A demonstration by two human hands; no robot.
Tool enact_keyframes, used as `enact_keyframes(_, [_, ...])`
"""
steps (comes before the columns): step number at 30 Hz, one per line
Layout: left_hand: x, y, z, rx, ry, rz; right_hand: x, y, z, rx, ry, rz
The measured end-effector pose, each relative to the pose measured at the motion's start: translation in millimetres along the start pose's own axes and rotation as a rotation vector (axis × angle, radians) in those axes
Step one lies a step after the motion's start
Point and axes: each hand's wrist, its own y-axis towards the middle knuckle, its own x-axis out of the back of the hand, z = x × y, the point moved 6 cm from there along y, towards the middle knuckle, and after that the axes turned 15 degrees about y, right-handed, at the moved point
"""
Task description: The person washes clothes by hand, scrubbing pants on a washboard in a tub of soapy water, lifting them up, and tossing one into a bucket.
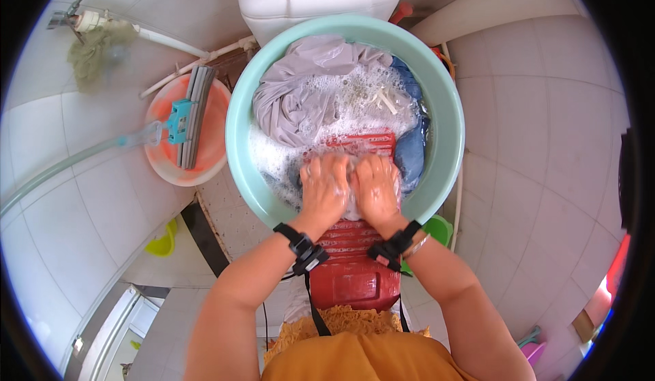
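A red ribbed washboard (348, 282) leans into a large mint-green basin (456, 142) of sudsy water. Both my hands are side by side on the board, wet with foam. Curled fingers of my left hand (323, 186) and my right hand (375, 188) grip a soapy, pale cloth (352, 209), partly hidden beneath them. Beyond my hands, a bunched grey garment (293, 91) rises out of the foam (269, 154). Along the basin's right side lies a soaked blue garment (409, 159). Thin white strips (384, 100) show on the suds.
A white toilet tank (321, 2) stands behind the basin. To the left, a sponge mop (194, 118) rests across an orange-and-white basin (158, 159). A green container (440, 229) sits low at the right. Tiled walls (532, 121) enclose both sides.
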Motion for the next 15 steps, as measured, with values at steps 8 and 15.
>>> enact_keyframes(8, [37,-93,-22,-0.137,-0.162,-0.022,34,-81,58,-0.038,0.169,0.118])
enact_keyframes(15, [-3,8,-2,-0.093,0.042,-0.001,3,-2,-3,-0.036,-0.048,-0.148])
